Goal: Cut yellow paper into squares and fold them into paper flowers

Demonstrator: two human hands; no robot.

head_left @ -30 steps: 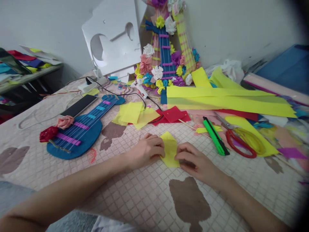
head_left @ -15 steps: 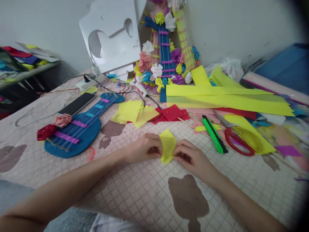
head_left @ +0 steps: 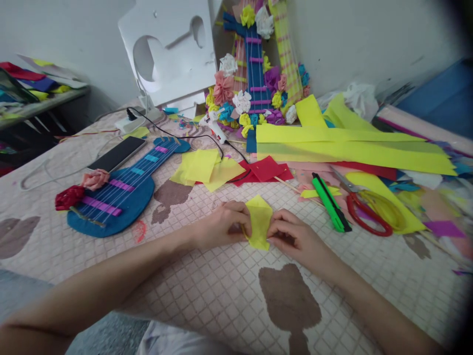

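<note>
We pinch the yellow paper (head_left: 260, 222) between our hands, left fingers (head_left: 242, 213) on its left side and right fingers (head_left: 284, 217) on its right, its long way pointing away from us, maybe just touching the table (head_left: 207, 291).

held paper (head_left: 259, 223): yellow | tablecloth (head_left: 207, 291): pale, gridded | guitar (head_left: 135, 207): blue | cutter (head_left: 328, 199): green-black

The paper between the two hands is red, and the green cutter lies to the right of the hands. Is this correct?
Not the colour: the head view shows that the paper between the left hand and the right hand is yellow. The green cutter does lie to their right.
</note>
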